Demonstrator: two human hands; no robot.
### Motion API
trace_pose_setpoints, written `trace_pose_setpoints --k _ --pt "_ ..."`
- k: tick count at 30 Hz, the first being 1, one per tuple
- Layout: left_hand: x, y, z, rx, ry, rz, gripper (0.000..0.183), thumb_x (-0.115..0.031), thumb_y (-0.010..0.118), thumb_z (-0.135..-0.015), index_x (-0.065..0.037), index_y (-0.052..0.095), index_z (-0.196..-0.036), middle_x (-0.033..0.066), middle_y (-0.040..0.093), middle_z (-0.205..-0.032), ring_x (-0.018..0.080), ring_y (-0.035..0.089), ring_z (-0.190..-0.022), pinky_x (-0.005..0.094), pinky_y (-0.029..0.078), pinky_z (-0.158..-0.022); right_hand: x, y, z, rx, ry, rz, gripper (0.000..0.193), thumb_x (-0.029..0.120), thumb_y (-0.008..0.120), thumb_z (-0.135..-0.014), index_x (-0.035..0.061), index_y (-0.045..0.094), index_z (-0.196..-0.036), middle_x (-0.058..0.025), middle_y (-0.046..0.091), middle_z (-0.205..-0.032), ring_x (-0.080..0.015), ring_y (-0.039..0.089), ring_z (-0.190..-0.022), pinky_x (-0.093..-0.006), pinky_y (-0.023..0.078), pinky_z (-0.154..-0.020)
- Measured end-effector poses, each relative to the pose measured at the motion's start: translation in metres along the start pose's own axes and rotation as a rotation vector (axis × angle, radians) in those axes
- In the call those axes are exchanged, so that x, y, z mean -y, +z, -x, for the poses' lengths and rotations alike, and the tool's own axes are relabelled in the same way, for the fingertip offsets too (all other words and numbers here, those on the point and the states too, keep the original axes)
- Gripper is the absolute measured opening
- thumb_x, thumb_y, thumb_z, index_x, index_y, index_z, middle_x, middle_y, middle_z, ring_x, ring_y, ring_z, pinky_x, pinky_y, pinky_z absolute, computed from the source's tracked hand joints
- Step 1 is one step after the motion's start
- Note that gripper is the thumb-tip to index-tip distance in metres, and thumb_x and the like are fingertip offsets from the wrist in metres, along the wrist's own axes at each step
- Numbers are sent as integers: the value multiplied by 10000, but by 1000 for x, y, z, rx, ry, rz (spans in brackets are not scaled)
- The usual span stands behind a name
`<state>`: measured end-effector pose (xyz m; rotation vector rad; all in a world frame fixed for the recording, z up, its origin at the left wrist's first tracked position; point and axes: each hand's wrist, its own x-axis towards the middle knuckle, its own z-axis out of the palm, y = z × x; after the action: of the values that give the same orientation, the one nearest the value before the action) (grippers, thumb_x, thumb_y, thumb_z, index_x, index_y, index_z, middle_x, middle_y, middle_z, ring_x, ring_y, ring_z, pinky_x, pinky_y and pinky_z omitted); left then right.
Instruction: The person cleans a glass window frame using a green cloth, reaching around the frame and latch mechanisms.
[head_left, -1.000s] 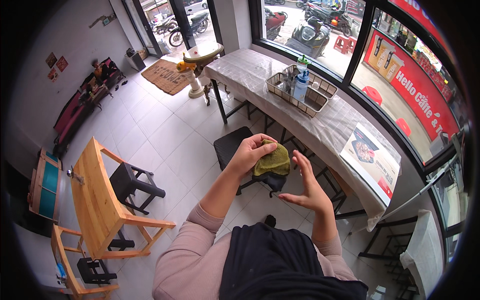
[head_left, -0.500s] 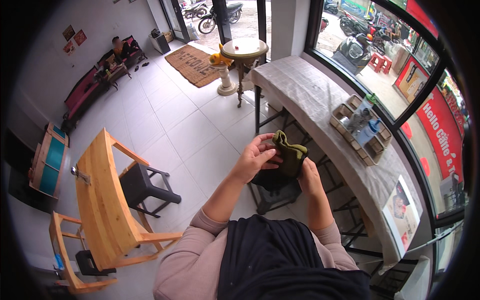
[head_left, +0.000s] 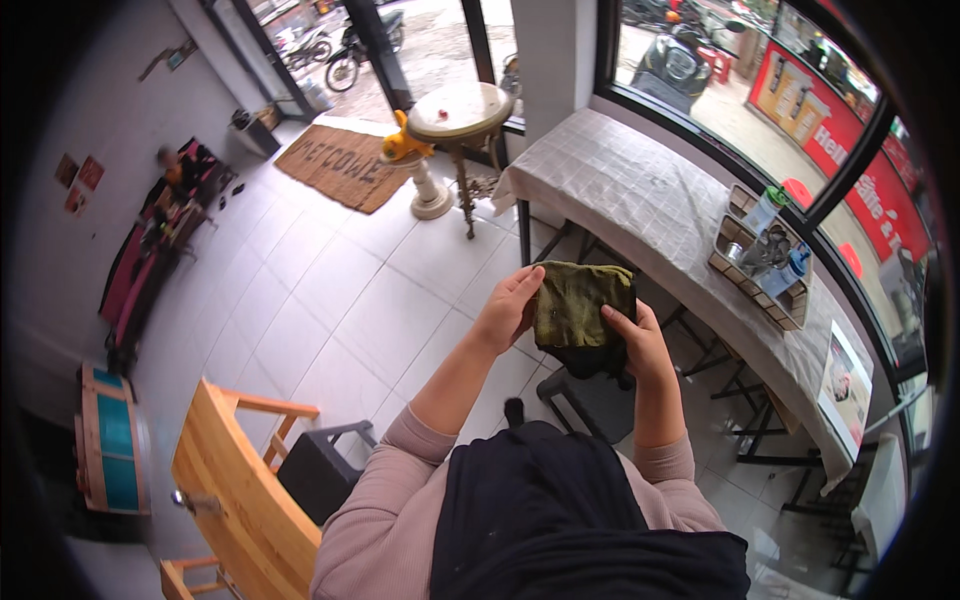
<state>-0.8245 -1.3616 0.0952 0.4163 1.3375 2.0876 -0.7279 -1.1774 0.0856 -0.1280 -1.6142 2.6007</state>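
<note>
Cloth (head_left: pixel 575 310), 1: olive green, spread roughly square, held up in the air between both hands, in front of the dark apron (head_left: pixel 540 510). Black fabric (head_left: pixel 585 362) shows below its lower edge; whether the 2 are joined cannot be told.

Left hand (head_left: pixel 508 308): closed in a pinch on the cloth's upper left corner.

Right hand (head_left: pixel 640 335): closed on the cloth's right side, thumb flat on the near face; the other fingers are partly hidden.

Stool (head_left: pixel 590 400), 1: dark, on the tiled floor, seen below the cloth and partly covered by it.

Bench (head_left: pixel 620 170), 1: long, under a pale checked cover, right of the hands, along the window.

Basket (head_left: pixel 755 292), 1: on the bench, holding metal utensils (head_left: pixel 770 248), 1 green-topped bottle (head_left: pixel 766 208) and 1 blue-topped bottle (head_left: pixel 788 270).

Printed panel (head_left: pixel 846 385), 1: pale, flat on the bench, nearer the wearer than the basket.

Mat (head_left: pixel 340 170), 1: brown, lettered, on the floor near the doorway.

Figurine (head_left: pixel 403 145), 1: orange, on a white pedestal (head_left: pixel 430 195), beside the mat.
</note>
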Motion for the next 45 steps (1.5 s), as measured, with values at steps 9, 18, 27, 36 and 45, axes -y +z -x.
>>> trace_pose_setpoints --k 9,18,27,36,45 --pt "16 -39 -178 326 -176 50 409 -66 480 -924 -42 369 -1316 71 532 -1205 134 522 -1084 274 435 -916 9 -62 -142 -235 -116 -81 425 75 622 -836 4 471 -1227 -79 563 -1142 -171 538 -1054 -297 429 -895" --pt "-97 -56 -330 807 238 15 196 10 512 -874 -14 654 -1007 197 523 -1218 255 502 -1143 349 404 -956 144 -75 -269 249 -637 647 572 -111 532 -564 29 585 -1116 -170 587 -1168 -279 571 -1080 -315 430 -909" --pt "-80 -39 -462 748 -408 367 567 -244 545 -880 -63 305 -1361 143 441 -1300 231 483 -1168 380 445 -933 167 -139 -351 -142 -400 436 433 -57 587 -756 6 509 -1177 -106 622 -1011 -132 600 -918 -254 492 -780" --pt "-58 -4 -567 590 -282 146 235 -92 570 -879 -45 480 -1092 73 571 -1017 136 591 -921 277 524 -787 97 -219 -392 -114 -360 -551 571 154 449 -764 -27 375 -1301 -145 554 -1169 -231 582 -1034 -343 493 -865" --pt "-39 11 -603 654 -314 75 333 -228 503 -938 -13 467 -1190 91 565 -1107 159 580 -1007 296 498 -859 76 -226 -430 -355 -381 -483 477 237 552 -900 -23 397 -1270 -117 512 -1223 -224 525 -1124 -374 459 -927"
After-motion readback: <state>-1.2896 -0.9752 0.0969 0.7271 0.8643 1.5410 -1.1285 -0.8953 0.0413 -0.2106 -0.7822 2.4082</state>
